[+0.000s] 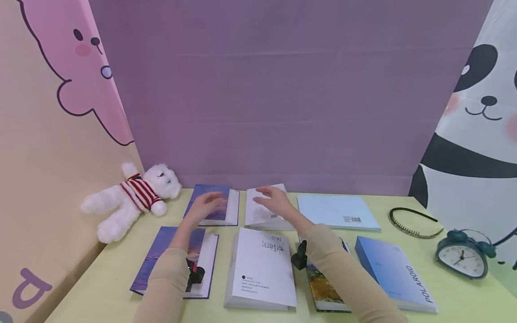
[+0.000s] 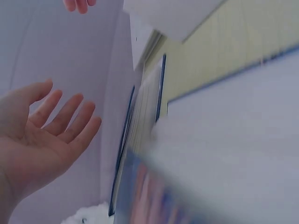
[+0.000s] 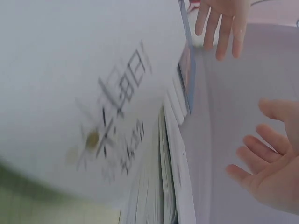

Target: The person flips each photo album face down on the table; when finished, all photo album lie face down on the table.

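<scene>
My left hand (image 1: 204, 207) hovers over a sunset-covered book (image 1: 232, 208) in the back row, fingers loosely bent and holding nothing. Over a white book (image 1: 258, 220) beside it hovers my right hand (image 1: 278, 202), palm turned toward the left one. Spread fingers show on the left hand (image 2: 51, 135) in the left wrist view and on the right hand (image 3: 275, 158) in the right wrist view. Below the left forearm lies a second sunset-covered book (image 1: 149, 260). A thick white book (image 1: 262, 273) with black characters sits between the forearms. My right forearm partly hides a painting-covered book (image 1: 325, 287).
On the yellow table (image 1: 109, 278), a pale blue book (image 1: 335, 208) lies at the back right, with a blue Polaroid book (image 1: 392, 273) nearer. A headband (image 1: 416, 233) and an alarm clock (image 1: 462, 258) are at the right edge. A white teddy bear (image 1: 137, 197) leans at the left wall.
</scene>
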The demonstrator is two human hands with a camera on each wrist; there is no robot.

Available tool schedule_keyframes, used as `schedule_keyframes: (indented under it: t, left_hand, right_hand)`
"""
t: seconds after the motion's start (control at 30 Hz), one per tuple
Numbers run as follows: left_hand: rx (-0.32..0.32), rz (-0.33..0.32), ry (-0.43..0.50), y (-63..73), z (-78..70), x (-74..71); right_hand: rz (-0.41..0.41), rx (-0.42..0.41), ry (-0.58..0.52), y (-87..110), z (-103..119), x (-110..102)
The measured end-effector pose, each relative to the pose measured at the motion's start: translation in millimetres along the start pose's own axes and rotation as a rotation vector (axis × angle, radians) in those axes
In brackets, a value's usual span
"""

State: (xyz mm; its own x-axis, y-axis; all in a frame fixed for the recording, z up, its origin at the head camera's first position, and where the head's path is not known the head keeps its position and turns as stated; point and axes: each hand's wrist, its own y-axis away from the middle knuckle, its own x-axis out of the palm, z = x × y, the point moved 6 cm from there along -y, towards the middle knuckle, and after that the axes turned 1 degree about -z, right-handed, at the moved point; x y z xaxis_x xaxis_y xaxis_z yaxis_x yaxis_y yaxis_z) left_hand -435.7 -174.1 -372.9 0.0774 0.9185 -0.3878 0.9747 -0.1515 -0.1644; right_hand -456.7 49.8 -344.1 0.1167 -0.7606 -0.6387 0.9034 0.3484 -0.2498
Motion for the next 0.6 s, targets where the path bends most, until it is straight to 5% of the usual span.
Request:
schedule_keyframes:
  t: [0.33, 0.6]
  left_hand:
    - [-0.039, -0.103, -0.074, 13.2, 10.6, -37.3]
    - [-0.102, -0.116, -0.119, 18.7, 26.3, -54.4]
  right_hand:
    - [0.071, -0.012, -0.016, -9.9, 25, 41]
    - [0.185, 0.005, 0.005, -19.3, 26, 67]
